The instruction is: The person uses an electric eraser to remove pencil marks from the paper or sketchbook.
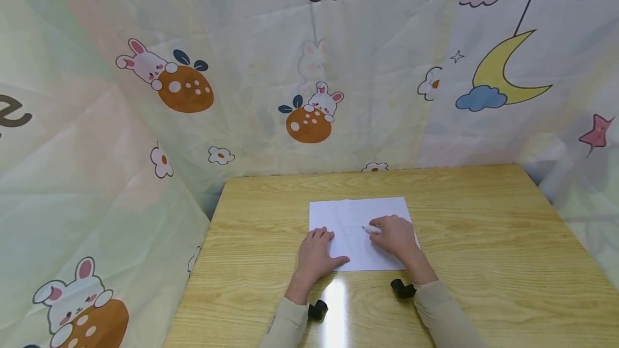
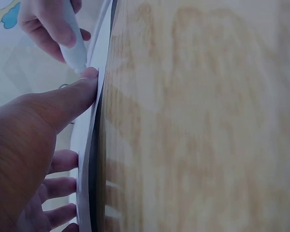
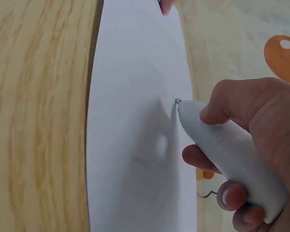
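A white sheet of paper (image 1: 362,254) lies on the wooden table, and faint marks show near its middle. My left hand (image 1: 316,251) rests on the sheet's lower left part, thumb spread from the other fingers. In the left wrist view, the left thumb (image 2: 63,99) presses at the paper. My right hand (image 1: 397,236) grips a thick white pen (image 3: 232,150) with a small metal tip. The pen points leftward over the right half of the paper, its tip right at the surface. A shadow of hand and pen falls on the sheet in the right wrist view.
The wooden table (image 1: 483,240) extends around the paper on all sides. Behind and beside it hangs a fabric backdrop (image 1: 251,69) printed with rabbits, flowers and a moon. Black devices (image 1: 317,310) sit at both wrists, by the beige sleeves (image 1: 447,310).
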The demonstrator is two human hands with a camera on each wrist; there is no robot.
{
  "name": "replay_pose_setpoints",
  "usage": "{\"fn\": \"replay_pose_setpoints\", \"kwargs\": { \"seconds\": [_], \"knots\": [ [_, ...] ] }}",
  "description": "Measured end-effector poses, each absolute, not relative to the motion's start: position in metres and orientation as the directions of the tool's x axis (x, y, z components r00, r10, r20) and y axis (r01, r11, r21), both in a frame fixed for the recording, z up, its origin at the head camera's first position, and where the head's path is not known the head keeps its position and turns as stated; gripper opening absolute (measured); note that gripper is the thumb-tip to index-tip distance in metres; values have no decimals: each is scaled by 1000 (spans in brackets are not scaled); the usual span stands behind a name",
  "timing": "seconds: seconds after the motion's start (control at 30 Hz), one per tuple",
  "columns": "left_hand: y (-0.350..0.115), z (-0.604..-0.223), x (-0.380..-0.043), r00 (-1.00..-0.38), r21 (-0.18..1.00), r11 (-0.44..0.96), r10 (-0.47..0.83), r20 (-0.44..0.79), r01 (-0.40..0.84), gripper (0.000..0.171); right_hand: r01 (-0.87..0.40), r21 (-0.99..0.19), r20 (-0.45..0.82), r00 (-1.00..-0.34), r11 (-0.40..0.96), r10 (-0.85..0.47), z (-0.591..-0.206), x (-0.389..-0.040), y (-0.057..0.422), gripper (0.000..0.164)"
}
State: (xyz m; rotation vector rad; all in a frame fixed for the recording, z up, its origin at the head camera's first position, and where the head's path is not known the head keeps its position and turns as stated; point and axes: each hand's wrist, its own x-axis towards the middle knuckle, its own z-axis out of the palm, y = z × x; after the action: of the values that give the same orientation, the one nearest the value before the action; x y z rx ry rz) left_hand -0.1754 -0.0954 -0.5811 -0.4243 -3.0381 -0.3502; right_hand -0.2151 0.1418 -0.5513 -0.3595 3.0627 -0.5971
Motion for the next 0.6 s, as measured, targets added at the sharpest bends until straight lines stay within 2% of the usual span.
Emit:
{"fn": "replay_pose_setpoints", "kwargs": {
  "seconds": [0.6],
  "knots": [
    [-97,-578,-175,-959,223,933,272,75,282,80,-215,-361,32,-975,907,-218,-548,-216,142,32]
  ]
}}
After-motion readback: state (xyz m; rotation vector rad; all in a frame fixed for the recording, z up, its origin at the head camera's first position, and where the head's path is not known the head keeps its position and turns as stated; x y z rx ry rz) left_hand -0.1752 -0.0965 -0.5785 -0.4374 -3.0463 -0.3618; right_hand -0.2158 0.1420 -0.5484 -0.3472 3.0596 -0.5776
